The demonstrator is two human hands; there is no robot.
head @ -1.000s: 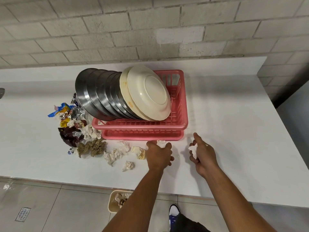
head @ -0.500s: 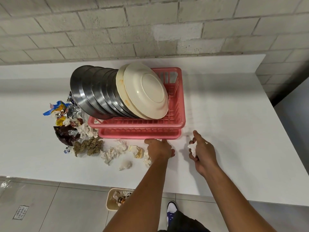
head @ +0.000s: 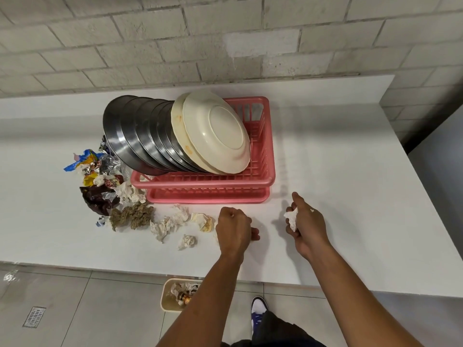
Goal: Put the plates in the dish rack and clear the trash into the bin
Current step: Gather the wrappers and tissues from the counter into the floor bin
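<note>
Plates (head: 215, 132) are stood on edge in the pink rack (head: 260, 181) on the counter (head: 350, 171). Wrappers (head: 105, 181) are heaped at its left corner, and crumpled tissues (head: 166, 222) are strewn along its front. Left hand (head: 234, 230) is fisted beside them; whether anything is held cannot be told. Right hand (head: 304, 227) is clenched round a white tissue (head: 292, 219). Bin (head: 170, 296) is partly covered by the left forearm.
</note>
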